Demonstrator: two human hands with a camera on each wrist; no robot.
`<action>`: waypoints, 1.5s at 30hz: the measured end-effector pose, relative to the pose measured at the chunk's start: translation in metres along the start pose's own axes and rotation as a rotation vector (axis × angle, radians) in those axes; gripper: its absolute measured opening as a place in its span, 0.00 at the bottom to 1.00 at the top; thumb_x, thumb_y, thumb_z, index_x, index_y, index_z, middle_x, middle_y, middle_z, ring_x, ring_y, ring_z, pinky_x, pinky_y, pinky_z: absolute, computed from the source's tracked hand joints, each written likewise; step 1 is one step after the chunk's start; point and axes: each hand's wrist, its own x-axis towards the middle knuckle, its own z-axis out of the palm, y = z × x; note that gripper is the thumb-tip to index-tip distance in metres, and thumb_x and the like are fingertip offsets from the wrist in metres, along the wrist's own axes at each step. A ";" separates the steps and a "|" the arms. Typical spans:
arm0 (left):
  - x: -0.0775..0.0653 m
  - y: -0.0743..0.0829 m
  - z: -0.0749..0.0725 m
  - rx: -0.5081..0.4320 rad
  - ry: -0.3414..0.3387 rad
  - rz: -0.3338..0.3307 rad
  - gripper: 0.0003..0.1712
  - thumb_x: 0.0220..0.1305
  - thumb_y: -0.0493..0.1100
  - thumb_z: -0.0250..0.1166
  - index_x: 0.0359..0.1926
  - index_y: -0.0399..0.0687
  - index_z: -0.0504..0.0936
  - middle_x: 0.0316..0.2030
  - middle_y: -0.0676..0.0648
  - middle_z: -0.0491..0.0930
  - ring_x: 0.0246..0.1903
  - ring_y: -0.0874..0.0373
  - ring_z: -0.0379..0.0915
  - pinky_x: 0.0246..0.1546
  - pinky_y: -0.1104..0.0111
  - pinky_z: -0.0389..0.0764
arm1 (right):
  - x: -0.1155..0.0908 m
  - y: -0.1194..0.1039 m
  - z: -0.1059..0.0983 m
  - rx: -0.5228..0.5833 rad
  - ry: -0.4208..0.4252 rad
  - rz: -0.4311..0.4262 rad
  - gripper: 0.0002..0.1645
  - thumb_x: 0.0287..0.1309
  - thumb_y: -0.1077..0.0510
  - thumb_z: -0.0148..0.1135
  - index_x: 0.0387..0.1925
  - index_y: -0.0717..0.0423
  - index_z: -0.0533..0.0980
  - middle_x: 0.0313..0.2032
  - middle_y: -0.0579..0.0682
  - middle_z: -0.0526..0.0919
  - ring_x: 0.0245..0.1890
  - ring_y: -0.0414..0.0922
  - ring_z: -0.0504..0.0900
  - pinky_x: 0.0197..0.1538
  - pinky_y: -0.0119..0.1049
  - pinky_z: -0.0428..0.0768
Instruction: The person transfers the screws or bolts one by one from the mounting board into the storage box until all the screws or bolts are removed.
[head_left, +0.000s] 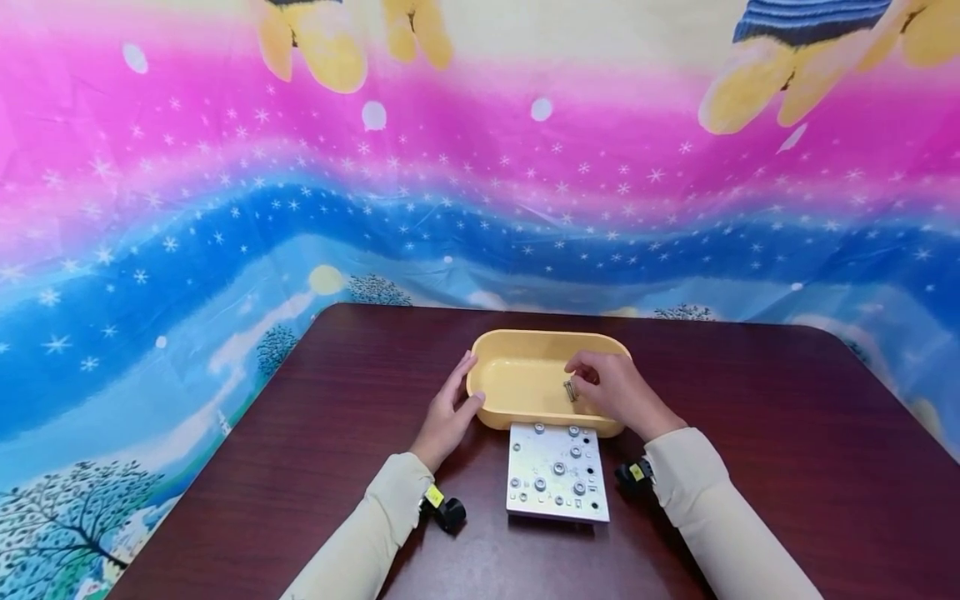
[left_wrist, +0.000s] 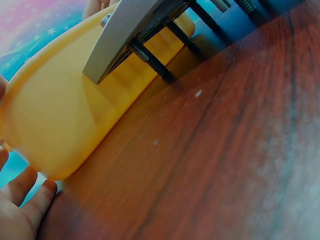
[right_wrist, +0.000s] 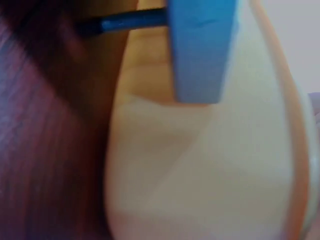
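Note:
A yellow oval tray (head_left: 517,379) stands on the table. My left hand (head_left: 446,417) rests against its left end, fingers along the outside and thumb by the front corner; in the left wrist view the fingers (left_wrist: 37,200) lie fairly straight beside the tray wall. Over the tray's right half, my right hand (head_left: 611,387) reaches in from the right, its fingers bent downward. Small metal screws (head_left: 571,390) lie right under its fingertips; I cannot tell whether it pinches one. Just in front of the tray is a silver metal plate (head_left: 555,467) with several socket-head screws set in it.
Threaded screw shafts (left_wrist: 150,60) stick out below the plate, lifting it off the dark reddish wood table (head_left: 360,400). The plate's back edge overlaps the tray's front wall in the head view. A colourful printed cloth (head_left: 450,208) hangs behind the table.

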 end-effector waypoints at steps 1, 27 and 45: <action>0.000 0.000 0.000 -0.002 0.003 0.004 0.33 0.69 0.37 0.57 0.73 0.50 0.60 0.74 0.51 0.51 0.71 0.59 0.51 0.67 0.60 0.60 | 0.000 -0.002 -0.002 0.004 -0.002 -0.009 0.07 0.56 0.65 0.62 0.37 0.57 0.82 0.28 0.43 0.82 0.27 0.38 0.78 0.33 0.34 0.79; -0.002 0.012 -0.003 0.005 -0.017 0.000 0.33 0.69 0.38 0.56 0.73 0.47 0.59 0.74 0.49 0.51 0.71 0.55 0.52 0.67 0.58 0.61 | -0.028 -0.081 -0.045 -0.035 -0.482 0.009 0.10 0.57 0.62 0.65 0.42 0.55 0.77 0.28 0.43 0.79 0.27 0.39 0.76 0.30 0.31 0.77; -0.009 0.037 -0.007 0.005 -0.037 -0.026 0.33 0.69 0.38 0.56 0.73 0.45 0.58 0.74 0.50 0.51 0.71 0.54 0.51 0.67 0.58 0.60 | -0.039 -0.098 -0.027 -0.088 -0.612 0.069 0.08 0.53 0.64 0.64 0.32 0.50 0.74 0.19 0.45 0.72 0.22 0.39 0.71 0.25 0.31 0.71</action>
